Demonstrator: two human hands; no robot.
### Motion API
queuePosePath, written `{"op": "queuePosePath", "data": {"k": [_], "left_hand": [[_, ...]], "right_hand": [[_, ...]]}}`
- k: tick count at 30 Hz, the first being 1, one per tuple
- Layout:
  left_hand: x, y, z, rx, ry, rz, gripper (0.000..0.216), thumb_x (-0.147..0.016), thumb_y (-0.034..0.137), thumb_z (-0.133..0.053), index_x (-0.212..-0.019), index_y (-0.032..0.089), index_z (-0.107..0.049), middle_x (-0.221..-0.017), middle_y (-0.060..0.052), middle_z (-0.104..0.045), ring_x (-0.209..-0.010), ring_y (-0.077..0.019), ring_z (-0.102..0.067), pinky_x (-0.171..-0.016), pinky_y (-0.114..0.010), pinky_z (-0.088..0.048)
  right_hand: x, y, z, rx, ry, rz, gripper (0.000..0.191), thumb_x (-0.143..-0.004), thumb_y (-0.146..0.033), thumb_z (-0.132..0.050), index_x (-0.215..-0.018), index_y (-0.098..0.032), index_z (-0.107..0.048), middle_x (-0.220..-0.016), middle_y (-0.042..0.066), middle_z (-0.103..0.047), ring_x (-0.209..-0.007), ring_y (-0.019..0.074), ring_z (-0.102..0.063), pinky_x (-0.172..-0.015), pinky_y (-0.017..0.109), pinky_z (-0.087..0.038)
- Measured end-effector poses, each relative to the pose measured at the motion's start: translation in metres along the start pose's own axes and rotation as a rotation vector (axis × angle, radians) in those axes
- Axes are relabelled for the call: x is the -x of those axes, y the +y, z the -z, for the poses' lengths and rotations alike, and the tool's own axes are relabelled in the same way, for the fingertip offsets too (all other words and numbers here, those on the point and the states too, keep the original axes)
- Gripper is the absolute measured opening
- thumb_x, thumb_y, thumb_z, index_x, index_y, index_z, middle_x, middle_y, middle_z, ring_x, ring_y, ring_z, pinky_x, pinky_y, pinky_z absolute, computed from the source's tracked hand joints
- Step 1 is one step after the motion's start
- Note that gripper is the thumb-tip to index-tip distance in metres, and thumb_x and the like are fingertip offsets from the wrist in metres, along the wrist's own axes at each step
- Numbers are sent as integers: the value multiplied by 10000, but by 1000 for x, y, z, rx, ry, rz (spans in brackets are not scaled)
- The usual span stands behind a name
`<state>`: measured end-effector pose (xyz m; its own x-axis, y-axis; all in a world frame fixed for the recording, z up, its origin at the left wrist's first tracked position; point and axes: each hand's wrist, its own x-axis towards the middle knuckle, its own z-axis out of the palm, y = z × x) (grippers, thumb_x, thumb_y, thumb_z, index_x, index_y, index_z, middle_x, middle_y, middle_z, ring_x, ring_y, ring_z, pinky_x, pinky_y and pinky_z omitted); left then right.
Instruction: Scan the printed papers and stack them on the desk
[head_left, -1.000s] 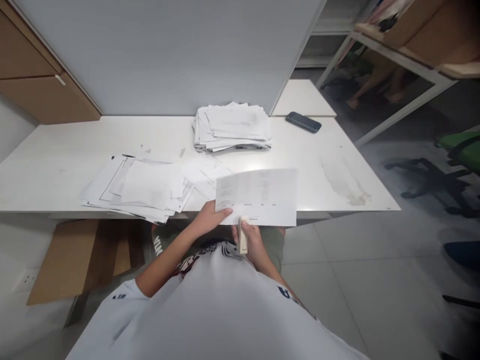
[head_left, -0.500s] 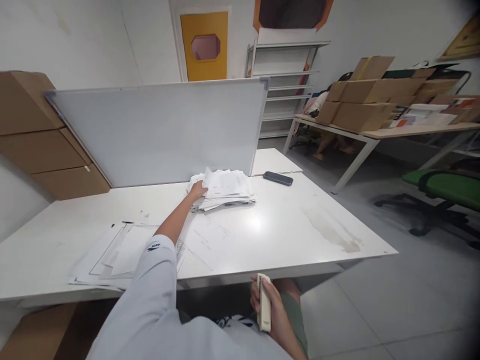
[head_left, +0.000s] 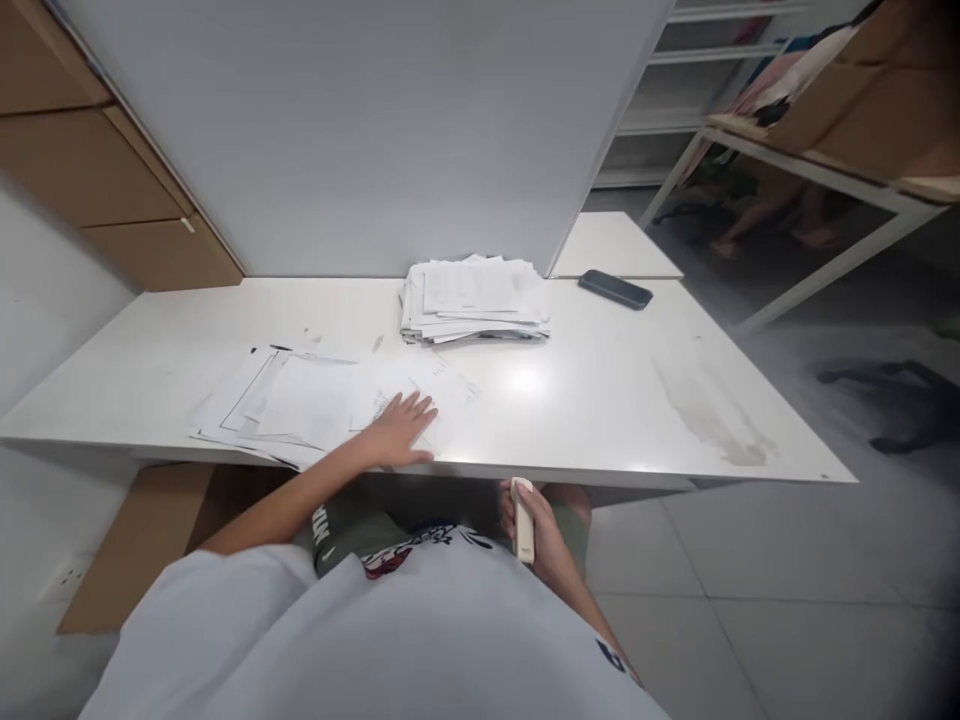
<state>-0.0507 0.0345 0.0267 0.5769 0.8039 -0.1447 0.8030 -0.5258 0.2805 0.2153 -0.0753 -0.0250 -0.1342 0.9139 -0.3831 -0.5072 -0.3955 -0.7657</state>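
My left hand (head_left: 399, 432) lies flat with fingers spread on a loose sheet (head_left: 420, 395) near the front edge of the white table (head_left: 600, 400). Just left of it is a spread of printed papers (head_left: 285, 405). My right hand (head_left: 536, 525) is below the table edge over my lap, closed around a small cream stapler (head_left: 523, 520) held upright. A neater stack of papers (head_left: 474, 298) sits at the back of the table against the grey partition (head_left: 360, 130).
A dark phone (head_left: 615, 289) lies at the back right of the table. A brown stain (head_left: 712, 420) marks the right side. Cardboard boxes (head_left: 112, 180) stand at the left. Another person's legs (head_left: 772, 215) show under a far table at the right.
My left hand has drawn back from the far stack and now rests flat on the near sheet. The right hand still holds the stapler by my lap. The camera has tipped downward.
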Motion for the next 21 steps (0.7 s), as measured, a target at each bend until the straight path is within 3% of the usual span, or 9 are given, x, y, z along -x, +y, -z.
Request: {"op": "queuePosePath", "data": {"k": [2,4,6,10,13,17,21], "left_hand": [[38,16,-26,-134,49,-54,660,-903,334,-543,-1496,160,-312,-1585,-134,-268,-1480,-327,-172,-1179,-519,-165],[60,27,-41,-203,160,-101,536,-919,131,-439,-1452,172,-399,-1529,-94,-398,-1441,-270,-298,-1161,-451,-249],[67,34,-47,-229,288,-115,492,-904,36,-383,-1356,173,-519,-1410,-68,-550,-1350,-229,-442,-1097,-399,-350],[57,45,-53,-245,496,-96,383,-928,48,-401,-1233,156,-606,-1229,-63,-680,-1170,-190,-597,-909,-343,-479],[45,54,-60,-273,538,-110,337,-940,86,-433,-1222,135,-612,-1208,-81,-688,-1114,-197,-626,-843,-335,-504],[27,64,-70,-272,495,-153,476,-902,35,-422,-1342,173,-537,-1408,-86,-550,-1321,-228,-488,-1029,-404,-447],[8,74,-79,-236,465,-168,494,-899,16,-400,-1357,151,-525,-1437,-107,-516,-1409,-255,-378,-1147,-458,-345]], "right_hand": [[-2,4,-13,72,-38,-6,423,-692,-569,-732,-872,-201,-628,-568,-53,-500,-389,80,-405,-358,205,-291],[-3,6,-27,159,-62,-2,446,-694,-569,-729,-935,-211,-615,-618,-38,-564,-383,83,-403,-349,213,-283],[-2,5,-37,244,-67,14,470,-693,-550,-739,-999,-221,-601,-698,-16,-625,-399,84,-409,-356,221,-299],[5,-8,-38,364,-17,64,482,-715,-508,-740,-1078,-229,-589,-752,-7,-644,-478,106,-470,-407,230,-364],[11,-17,-27,351,47,87,446,-729,-501,-728,-1060,-244,-575,-708,-32,-617,-459,103,-462,-405,228,-369],[19,-19,-15,326,-32,-122,378,-731,-532,-705,-900,-210,-602,-605,-31,-591,-372,88,-416,-348,220,-281],[21,-11,-15,225,-149,-279,390,-736,-563,-674,-802,-184,-615,-551,-17,-580,-329,73,-381,-328,216,-225]]}}
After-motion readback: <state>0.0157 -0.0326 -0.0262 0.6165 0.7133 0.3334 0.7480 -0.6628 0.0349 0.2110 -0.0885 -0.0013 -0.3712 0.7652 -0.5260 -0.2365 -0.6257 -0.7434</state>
